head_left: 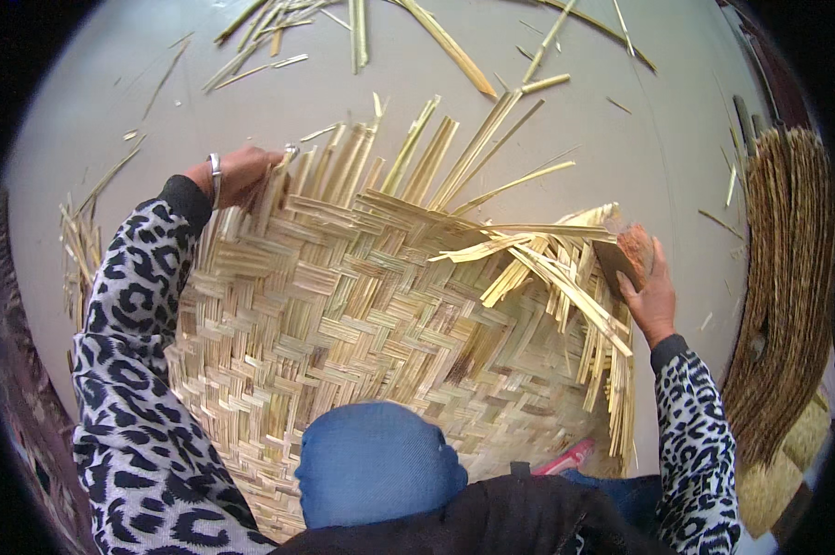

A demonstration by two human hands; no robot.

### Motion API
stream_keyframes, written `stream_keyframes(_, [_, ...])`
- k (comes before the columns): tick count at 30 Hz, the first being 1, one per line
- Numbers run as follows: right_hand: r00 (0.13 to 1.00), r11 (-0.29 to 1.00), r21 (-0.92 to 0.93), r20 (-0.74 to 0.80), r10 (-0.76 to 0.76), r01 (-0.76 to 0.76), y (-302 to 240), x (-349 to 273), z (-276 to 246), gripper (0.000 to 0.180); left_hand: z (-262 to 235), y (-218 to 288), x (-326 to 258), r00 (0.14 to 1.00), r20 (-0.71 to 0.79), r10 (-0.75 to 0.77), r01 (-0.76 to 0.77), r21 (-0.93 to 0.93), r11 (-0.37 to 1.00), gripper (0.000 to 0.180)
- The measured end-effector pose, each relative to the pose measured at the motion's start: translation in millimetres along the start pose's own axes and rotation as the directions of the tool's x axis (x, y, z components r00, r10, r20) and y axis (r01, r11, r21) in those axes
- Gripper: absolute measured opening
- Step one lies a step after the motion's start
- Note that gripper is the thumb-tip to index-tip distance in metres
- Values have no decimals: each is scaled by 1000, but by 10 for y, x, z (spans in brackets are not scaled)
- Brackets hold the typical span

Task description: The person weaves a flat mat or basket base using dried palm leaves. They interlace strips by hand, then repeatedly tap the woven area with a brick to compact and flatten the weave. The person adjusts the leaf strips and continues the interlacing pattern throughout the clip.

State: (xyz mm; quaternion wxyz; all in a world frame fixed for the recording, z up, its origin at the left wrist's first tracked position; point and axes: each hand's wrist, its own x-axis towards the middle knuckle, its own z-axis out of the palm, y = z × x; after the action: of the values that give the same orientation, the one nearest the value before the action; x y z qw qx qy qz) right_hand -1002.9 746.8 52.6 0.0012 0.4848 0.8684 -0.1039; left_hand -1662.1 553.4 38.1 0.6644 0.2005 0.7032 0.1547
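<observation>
Bamboo mat [343,305], half woven, fills the middle of my view and lies on the pale floor [639,148], propped partly over my blue-clad knee [376,462] at six o'clock. Its finished herringbone weave runs from seven o'clock up toward one o'clock, and the loose strip ends [436,148] fan out past the woven edge toward twelve and one o'clock, with another bundle of free strips [575,296] splaying down the right edge toward four o'clock. My left hand [237,174] sits at ten o'clock from the mat's centre, right on the upper left corner, fingers curled closed among the upright strip ends there; I judge it pinches one or two, though the strips hide the fingertips. My right hand [649,291] is at three o'clock, off the mat's right edge, fingers wrapped around a flat dark tool with a reddish-brown top [632,250], whose face meets the tips of the long strips lying across toward nine o'clock. The right hand is the nearer one to that loose bundle. Farther out, cut slivers [278,28] litter the floor at twelve o'clock, and a darker round woven tray [792,277] stands at three o'clock near the rim.
</observation>
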Motion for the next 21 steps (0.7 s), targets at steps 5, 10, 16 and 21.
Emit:
stream_keyframes(5, [999,999,-45,44,-17,19,-21,43,-4,93,340,-3,9,951,303,-60,8,173,985,44])
stream_keyframes(10, [992,998,4,114,61,-62,48,63,13,93,1220,113,-139,739,522,426,-529,58,847,66])
stream_keyframes(16, [990,998,29,132,47,-51,213,-42,139,90,2749,95,-148,616,282,735,-761,456,462,64])
stream_keyframes(21, [994,994,107,101,-35,24,372,-109,240,92,3299,-254,-28,466,464,754,-746,663,54,69])
